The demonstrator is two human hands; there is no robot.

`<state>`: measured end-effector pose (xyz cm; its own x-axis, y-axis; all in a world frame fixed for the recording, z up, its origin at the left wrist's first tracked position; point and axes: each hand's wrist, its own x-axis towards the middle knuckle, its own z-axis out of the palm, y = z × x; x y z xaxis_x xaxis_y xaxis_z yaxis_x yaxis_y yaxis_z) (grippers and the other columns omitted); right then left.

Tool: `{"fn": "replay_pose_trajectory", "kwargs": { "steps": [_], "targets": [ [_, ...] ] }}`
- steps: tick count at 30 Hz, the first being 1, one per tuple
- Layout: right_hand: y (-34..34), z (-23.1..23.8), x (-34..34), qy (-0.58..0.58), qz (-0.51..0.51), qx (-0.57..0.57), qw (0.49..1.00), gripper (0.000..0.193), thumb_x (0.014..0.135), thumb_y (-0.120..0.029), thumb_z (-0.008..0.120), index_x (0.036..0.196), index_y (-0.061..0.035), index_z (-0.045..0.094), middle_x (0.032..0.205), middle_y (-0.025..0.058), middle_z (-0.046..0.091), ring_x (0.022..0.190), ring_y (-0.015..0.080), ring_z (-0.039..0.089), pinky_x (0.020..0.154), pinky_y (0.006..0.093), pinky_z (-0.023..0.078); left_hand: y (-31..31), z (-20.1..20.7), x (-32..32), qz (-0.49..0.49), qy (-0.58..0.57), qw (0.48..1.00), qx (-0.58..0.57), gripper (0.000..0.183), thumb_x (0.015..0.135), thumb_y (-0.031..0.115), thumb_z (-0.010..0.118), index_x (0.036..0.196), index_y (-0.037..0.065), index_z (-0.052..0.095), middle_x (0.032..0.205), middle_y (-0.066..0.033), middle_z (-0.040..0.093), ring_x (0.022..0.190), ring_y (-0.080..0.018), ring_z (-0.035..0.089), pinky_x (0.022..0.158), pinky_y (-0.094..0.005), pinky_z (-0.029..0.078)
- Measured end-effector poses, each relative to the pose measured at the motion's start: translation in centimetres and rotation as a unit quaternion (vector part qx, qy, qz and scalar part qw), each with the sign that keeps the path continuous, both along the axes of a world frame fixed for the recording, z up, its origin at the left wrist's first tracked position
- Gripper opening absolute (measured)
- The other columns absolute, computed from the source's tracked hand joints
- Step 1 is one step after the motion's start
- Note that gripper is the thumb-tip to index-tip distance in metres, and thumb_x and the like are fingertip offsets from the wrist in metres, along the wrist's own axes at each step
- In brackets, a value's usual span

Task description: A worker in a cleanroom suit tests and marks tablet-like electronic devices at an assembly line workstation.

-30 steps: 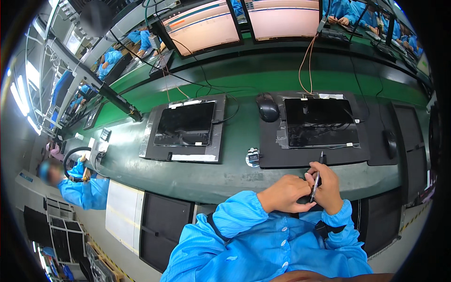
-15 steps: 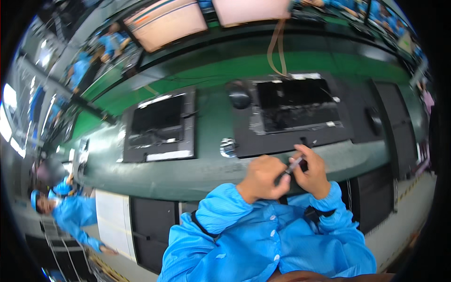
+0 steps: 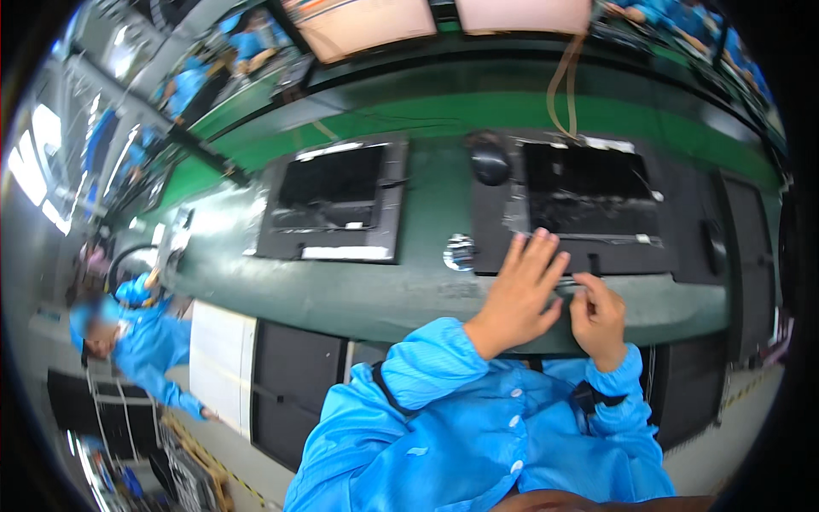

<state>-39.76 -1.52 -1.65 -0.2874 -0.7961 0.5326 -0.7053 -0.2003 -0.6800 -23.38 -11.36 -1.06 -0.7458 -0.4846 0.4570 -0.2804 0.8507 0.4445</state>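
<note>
My left hand is open, palm down and fingers spread, its fingertips over the front edge of the black foam pad. Close to its right, my right hand is closed, with thumb and index finger bent together. A slim pen-like tool shows at its fingertips, partly hidden by the fingers. On that pad, beyond both hands, lies a dark flat display panel with clear film and white tape tabs along its edges. A short black tab sits at the pad's front edge.
A second dark panel lies on another black pad to the left. Between the pads is a crumpled silvery piece. A black round object sits at the pad's back corner. A co-worker in blue is at far left beside a white board.
My left hand has opened and moved forward to the pad's edge, away from the slim tool. My right hand has lowered slightly. The whole view has swung, shifting the bench rightward.
</note>
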Motion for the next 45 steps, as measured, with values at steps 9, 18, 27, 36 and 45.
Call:
{"fn": "replay_pose_trajectory", "kwargs": {
  "steps": [9,18,27,36,45],
  "targets": [
    [-0.2,0.6,-0.1,0.051,0.052,0.011,0.997,0.02,0.083,-0.002,0.069,0.103,-0.0037,0.074,0.075,0.0108,0.071,0.064,0.0292,0.068,0.062,0.0421,0.052,0.3,-0.1,-0.1,0.008,-0.01,1.0,-0.022,0.072,0.082,0.021,0.078,0.147,0.002,0.053,0.164,-0.0277,0.033,0.156,-0.0468,0.025,0.123,-0.0691,0.017],
    [0.3,0.2,-1.1,0.097,0.036,-0.017,0.994,0.021,0.082,-0.009,0.072,0.103,-0.0066,0.072,0.086,0.0107,0.075,0.071,0.0305,0.071,0.068,0.0429,0.057,1.0,1.1,-1.2,0.022,-0.073,0.995,-0.071,0.058,0.086,0.024,0.075,0.137,0.0,0.061,0.158,-0.0288,0.041,0.154,-0.0461,0.031,0.122,-0.0719,0.013],
    [0.0,0.7,-0.6,0.06,0.071,0.02,0.995,0.019,0.083,-0.003,0.07,0.102,-0.0037,0.073,0.078,0.0117,0.071,0.067,0.0296,0.068,0.064,0.042,0.052,0.7,-0.2,-0.6,0.017,-0.04,0.998,-0.041,0.065,0.081,0.022,0.077,0.139,-0.001,0.058,0.16,-0.0273,0.04,0.155,-0.0451,0.029,0.123,-0.0711,0.013],
    [-0.2,1.0,0.3,0.073,0.073,0.022,0.994,0.012,0.087,0.002,0.068,0.099,-0.0006,0.071,0.071,0.01,0.064,0.059,0.0269,0.058,0.057,0.0413,0.044,0.8,-0.2,0.0,0.012,-0.005,0.999,-0.037,0.054,0.088,0.024,0.071,0.133,-0.006,0.064,0.158,-0.0294,0.041,0.156,-0.0439,0.026,0.124,-0.07,0.014],
    [-0.2,0.4,0.2,0.083,0.08,0.029,0.993,0.011,0.091,0.002,0.067,0.102,0.0012,0.071,0.076,0.0124,0.066,0.058,0.0213,0.058,0.053,0.0345,0.043,0.9,-0.6,0.3,0.016,0.02,0.998,-0.05,0.052,0.09,0.023,0.069,0.132,-0.006,0.064,0.156,-0.0282,0.043,0.156,-0.043,0.028,0.124,-0.0707,0.015]
  ]
}}
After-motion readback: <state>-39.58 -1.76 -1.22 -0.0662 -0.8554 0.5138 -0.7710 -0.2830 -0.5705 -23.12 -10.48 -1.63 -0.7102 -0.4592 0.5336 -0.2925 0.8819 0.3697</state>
